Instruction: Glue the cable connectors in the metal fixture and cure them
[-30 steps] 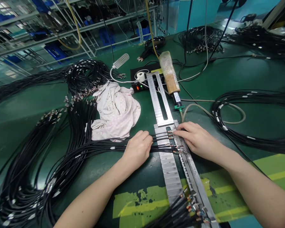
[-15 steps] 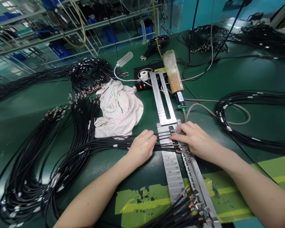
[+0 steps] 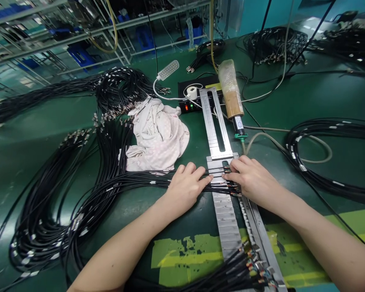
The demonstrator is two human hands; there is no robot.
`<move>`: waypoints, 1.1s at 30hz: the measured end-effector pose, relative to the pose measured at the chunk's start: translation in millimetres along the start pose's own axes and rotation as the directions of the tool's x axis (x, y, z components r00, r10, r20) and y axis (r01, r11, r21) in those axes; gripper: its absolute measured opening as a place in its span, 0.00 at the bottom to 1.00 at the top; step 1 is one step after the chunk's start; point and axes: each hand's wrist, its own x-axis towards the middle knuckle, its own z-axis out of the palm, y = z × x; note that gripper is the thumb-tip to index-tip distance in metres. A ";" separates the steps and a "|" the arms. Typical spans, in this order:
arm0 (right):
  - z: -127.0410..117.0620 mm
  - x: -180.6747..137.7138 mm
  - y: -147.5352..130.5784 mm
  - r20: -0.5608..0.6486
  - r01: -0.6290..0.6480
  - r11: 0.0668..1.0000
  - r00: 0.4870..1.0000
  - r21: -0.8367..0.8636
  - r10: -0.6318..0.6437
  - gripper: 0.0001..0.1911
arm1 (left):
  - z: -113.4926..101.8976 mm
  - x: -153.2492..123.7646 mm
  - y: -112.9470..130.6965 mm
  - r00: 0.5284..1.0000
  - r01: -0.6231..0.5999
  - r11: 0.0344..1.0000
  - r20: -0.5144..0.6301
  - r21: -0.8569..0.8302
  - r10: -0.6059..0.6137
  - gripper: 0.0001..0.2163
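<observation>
Black cables (image 3: 140, 181): laid across the metal jig (image 3: 226, 219), beneath the left hand (image 3: 185, 186).
Left fingers (image 3: 204, 183): curved over cables beside the jig; whether gripped cannot be told.
Right hand (image 3: 252, 177): fingers closed on cable tips over the jig.
White tags (image 3: 152, 182): left of the jig, unreadable.

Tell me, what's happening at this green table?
A person's left hand is on a bundle of black cables lying across a metal strip. The right hand is at the cables' ends. A crumpled cloth lies beyond the bundle, and another bunch of cables lies at the strip's near end.
</observation>
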 end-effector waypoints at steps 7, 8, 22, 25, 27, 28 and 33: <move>5.1 -7.6 9.9 -0.053 0.021 0.976 0.999 0.217 -0.010 0.24 | 1.0 0.9 8.3 0.999 -0.026 0.999 0.026 -0.042 0.028 0.11; 5.1 -9.9 11.6 -0.070 0.035 0.965 0.997 0.258 -0.018 0.25 | -0.2 0.3 7.3 0.999 -0.012 0.998 0.050 -0.057 0.015 0.11; -10.5 -20.1 14.7 -0.032 0.055 0.942 0.998 0.330 -0.047 0.22 | -19.3 -3.9 -22.7 0.977 0.153 0.792 0.209 -0.591 -0.032 0.06; -12.9 -22.0 14.9 -0.033 0.055 0.947 0.998 0.317 -0.047 0.21 | -20.6 -2.9 -26.2 0.980 0.198 0.724 0.160 -0.661 -0.122 0.05; -15.9 -23.1 16.2 -0.046 0.012 0.958 0.999 0.288 0.001 0.21 | -17.0 -2.1 -26.2 0.971 0.232 0.748 0.102 -0.622 -0.216 0.05; -17.5 -23.5 17.4 -0.056 -0.014 0.962 0.998 0.272 0.030 0.20 | -14.5 -1.8 -25.7 0.967 0.243 0.773 0.083 -0.586 -0.241 0.05; -20.9 -25.8 23.4 -0.062 -0.085 0.973 0.993 0.216 0.100 0.20 | -7.0 -2.0 -21.1 0.977 0.213 0.867 0.102 -0.451 -0.187 0.07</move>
